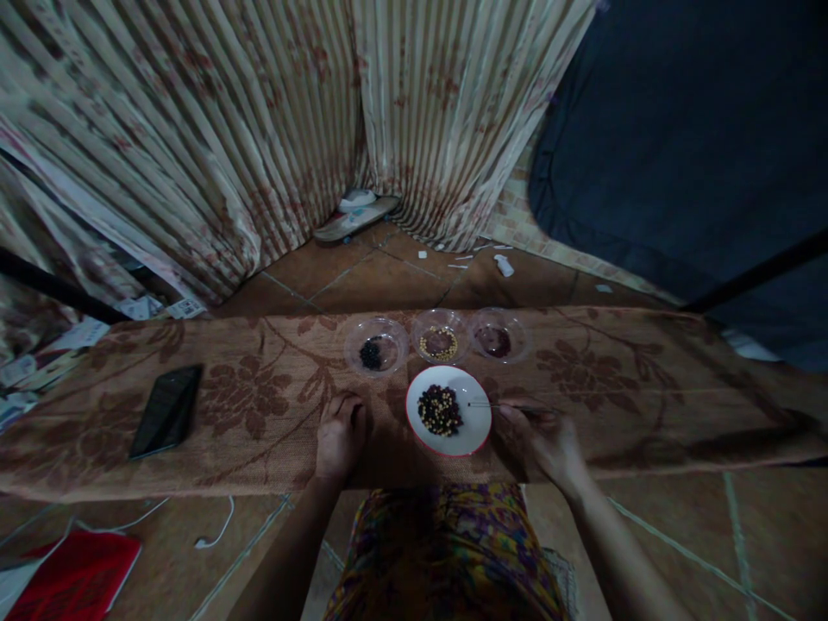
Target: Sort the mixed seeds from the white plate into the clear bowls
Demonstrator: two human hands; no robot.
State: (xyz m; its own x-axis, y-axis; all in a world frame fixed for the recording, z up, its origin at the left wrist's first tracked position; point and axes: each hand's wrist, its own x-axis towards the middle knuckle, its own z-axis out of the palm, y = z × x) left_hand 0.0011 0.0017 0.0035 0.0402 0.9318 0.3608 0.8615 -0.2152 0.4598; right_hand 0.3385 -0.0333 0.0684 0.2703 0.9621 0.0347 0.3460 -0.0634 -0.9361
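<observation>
My right hand (540, 435) is closed on a pair of thin metal tweezers (484, 404), whose tips reach over a white plate with a red rim (479, 427). A small dark bean (469, 404) shows at or just by the tips; I cannot tell whether it is gripped. Mixed dark and yellow beans (440, 410) lie heaped on the plate's left half. To the left of the plate, my left hand (341, 434) rests curled on the cloth, with nothing visible in it. Behind the plate stand three clear bowls: one with black beans (371, 354), one with yellow beans (440, 343), one with dark red beans (497, 341).
A brown patterned cloth (252, 388) covers the long narrow table. On its left side lies a black phone or tablet (166, 410). Striped curtains (310, 112) hang beyond, with a skateboard (357, 217) on the tiled floor below them. A white cable (223, 526) lies in front.
</observation>
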